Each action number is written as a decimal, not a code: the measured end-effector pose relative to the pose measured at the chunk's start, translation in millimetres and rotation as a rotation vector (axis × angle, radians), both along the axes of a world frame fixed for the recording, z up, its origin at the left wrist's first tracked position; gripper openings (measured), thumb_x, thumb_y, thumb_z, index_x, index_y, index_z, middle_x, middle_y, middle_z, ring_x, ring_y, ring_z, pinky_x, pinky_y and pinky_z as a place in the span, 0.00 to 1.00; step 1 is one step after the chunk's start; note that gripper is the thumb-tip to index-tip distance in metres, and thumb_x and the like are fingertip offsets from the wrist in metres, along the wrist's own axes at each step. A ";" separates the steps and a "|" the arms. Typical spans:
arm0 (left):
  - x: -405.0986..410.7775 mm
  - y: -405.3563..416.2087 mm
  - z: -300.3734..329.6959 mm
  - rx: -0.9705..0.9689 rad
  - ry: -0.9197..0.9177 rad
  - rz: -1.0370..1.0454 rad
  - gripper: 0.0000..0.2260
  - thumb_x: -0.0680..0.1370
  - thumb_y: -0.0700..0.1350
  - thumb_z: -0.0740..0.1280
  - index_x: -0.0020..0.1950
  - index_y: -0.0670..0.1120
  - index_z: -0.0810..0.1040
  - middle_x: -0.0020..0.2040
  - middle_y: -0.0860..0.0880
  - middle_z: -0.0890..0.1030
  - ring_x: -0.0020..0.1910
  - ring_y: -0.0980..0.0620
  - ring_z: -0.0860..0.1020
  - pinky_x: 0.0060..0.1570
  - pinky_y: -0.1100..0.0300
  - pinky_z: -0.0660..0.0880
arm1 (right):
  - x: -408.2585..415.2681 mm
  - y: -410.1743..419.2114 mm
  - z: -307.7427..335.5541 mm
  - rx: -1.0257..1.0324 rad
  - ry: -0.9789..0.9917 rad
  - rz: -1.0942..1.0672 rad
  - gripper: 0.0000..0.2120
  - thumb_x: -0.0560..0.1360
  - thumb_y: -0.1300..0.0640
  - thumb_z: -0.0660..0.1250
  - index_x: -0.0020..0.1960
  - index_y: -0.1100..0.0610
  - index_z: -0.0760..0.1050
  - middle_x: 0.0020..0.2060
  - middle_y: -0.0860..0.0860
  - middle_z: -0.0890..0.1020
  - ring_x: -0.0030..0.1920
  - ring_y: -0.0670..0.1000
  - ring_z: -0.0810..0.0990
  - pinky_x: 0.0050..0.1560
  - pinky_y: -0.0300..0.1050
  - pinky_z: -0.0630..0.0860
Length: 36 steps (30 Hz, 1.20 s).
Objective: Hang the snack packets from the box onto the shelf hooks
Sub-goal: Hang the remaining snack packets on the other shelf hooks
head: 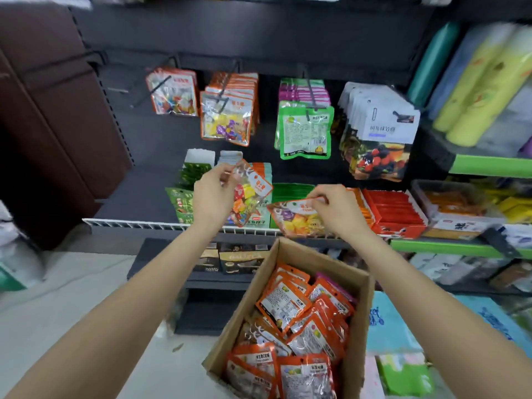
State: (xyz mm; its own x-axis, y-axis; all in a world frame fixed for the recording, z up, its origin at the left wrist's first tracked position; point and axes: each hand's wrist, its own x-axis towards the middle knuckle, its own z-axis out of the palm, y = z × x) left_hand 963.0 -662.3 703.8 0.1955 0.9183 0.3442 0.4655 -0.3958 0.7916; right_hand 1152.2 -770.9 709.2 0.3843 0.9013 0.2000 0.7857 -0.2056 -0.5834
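Dark shop shelving with peg hooks (221, 95) facing the open cardboard box (357, 335): left hand (211, 197) pinching one orange-edged clear candy packet (249, 194), right hand (336, 210) pinching another (296, 216), both mid-air by their top edges — light, floppy, slick film, likely best gripped beside the hang hole.

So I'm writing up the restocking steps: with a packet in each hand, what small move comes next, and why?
Probably lift the left hand and its candy packet up to the hook holding matching orange packets. It is pinched near its top edge, closer to that hook, while the right hand holds its packet lower.
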 end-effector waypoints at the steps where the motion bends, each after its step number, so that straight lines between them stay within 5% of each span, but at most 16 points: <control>1: -6.8 4.3 8.9 0.028 0.003 0.022 0.09 0.80 0.46 0.63 0.54 0.44 0.79 0.44 0.50 0.80 0.42 0.52 0.76 0.40 0.62 0.67 | -6.7 6.4 9.6 0.048 0.010 0.012 0.06 0.76 0.59 0.65 0.46 0.57 0.81 0.44 0.50 0.81 0.46 0.47 0.76 0.44 0.36 0.64; 5: -34.7 27.0 41.2 0.102 -0.029 0.117 0.06 0.79 0.44 0.63 0.49 0.45 0.79 0.43 0.48 0.82 0.41 0.50 0.78 0.39 0.61 0.69 | -36.0 43.7 44.2 0.199 0.083 0.038 0.06 0.77 0.60 0.63 0.49 0.56 0.79 0.45 0.46 0.78 0.48 0.43 0.73 0.44 0.33 0.63; 14: -81.8 91.5 85.1 0.171 0.059 0.259 0.08 0.78 0.47 0.64 0.43 0.46 0.78 0.39 0.47 0.81 0.43 0.44 0.79 0.37 0.59 0.65 | -79.6 149.7 69.6 0.351 0.386 -0.042 0.05 0.78 0.60 0.64 0.50 0.58 0.78 0.45 0.49 0.79 0.48 0.49 0.77 0.47 0.45 0.74; 19: -90.1 117.7 84.1 0.236 0.159 0.234 0.10 0.79 0.48 0.62 0.40 0.46 0.73 0.37 0.45 0.79 0.40 0.41 0.77 0.34 0.58 0.63 | -86.6 183.2 67.4 0.341 0.330 -0.171 0.07 0.77 0.57 0.64 0.50 0.58 0.80 0.52 0.53 0.82 0.55 0.51 0.78 0.55 0.46 0.73; 23: -86.8 132.2 78.6 0.264 0.173 0.181 0.10 0.79 0.48 0.62 0.44 0.44 0.77 0.40 0.44 0.82 0.41 0.40 0.78 0.37 0.53 0.73 | -88.3 188.9 63.0 0.329 0.204 -0.201 0.08 0.77 0.58 0.64 0.51 0.59 0.81 0.51 0.53 0.83 0.54 0.52 0.79 0.56 0.48 0.74; 33: -78.9 135.8 86.5 0.306 0.175 0.085 0.10 0.80 0.47 0.61 0.43 0.45 0.77 0.38 0.47 0.81 0.38 0.44 0.78 0.37 0.55 0.72 | -89.2 196.0 56.9 0.393 -0.008 -0.233 0.09 0.77 0.59 0.64 0.53 0.61 0.80 0.47 0.54 0.83 0.42 0.49 0.79 0.41 0.39 0.70; 36: -77.8 138.3 88.8 0.317 0.186 0.085 0.11 0.80 0.47 0.60 0.45 0.44 0.78 0.39 0.47 0.81 0.39 0.46 0.77 0.36 0.56 0.70 | -86.9 204.0 61.2 0.379 -0.054 -0.257 0.09 0.77 0.59 0.65 0.54 0.60 0.80 0.49 0.54 0.83 0.45 0.51 0.80 0.42 0.39 0.70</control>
